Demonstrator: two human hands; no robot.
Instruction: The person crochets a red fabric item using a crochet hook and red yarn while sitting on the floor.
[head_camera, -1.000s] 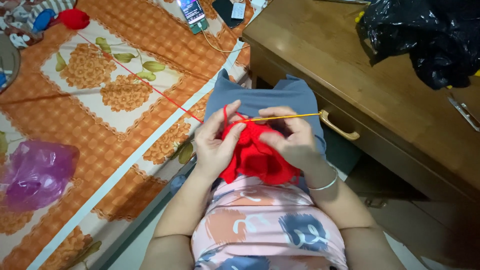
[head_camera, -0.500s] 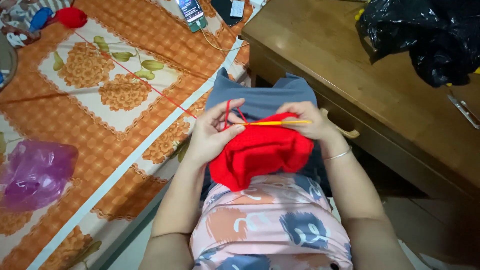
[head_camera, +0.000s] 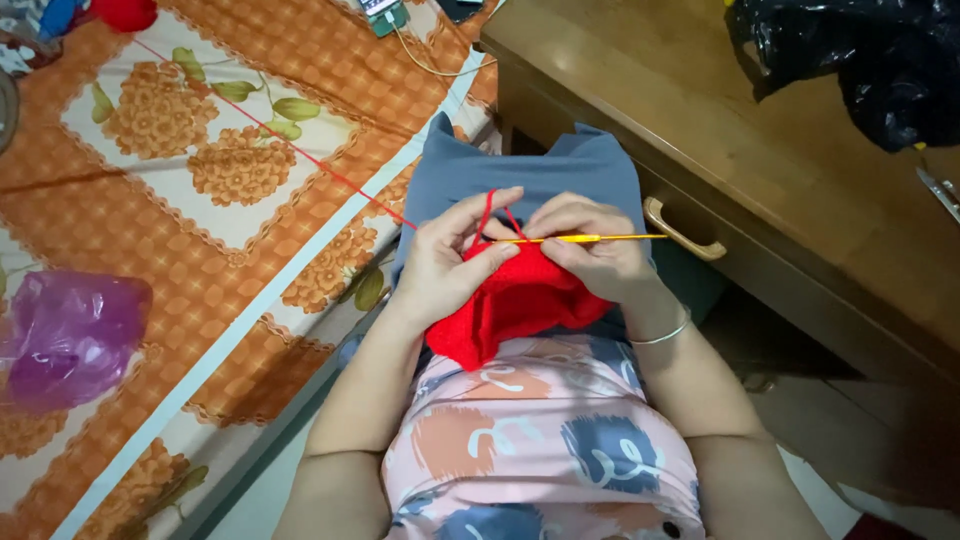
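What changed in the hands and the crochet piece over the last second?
The red crochet piece spread wider across the lap, then bunched again. The right hand keeps the yellow hook, the left hand the red yarn. Purple bag and desk unchanged.

Soft, even indoor light fills the view, bright enough that colours stay saturated and nothing glares except a mild sheen on the purple plastic bag (head_camera: 65, 335) and the black bag (head_camera: 860, 65). Under the wooden desk (head_camera: 800, 200) the space falls into deep shadow. Focus is fairly sharp at the centre, with slight softness and wide-angle stretching toward the edges.
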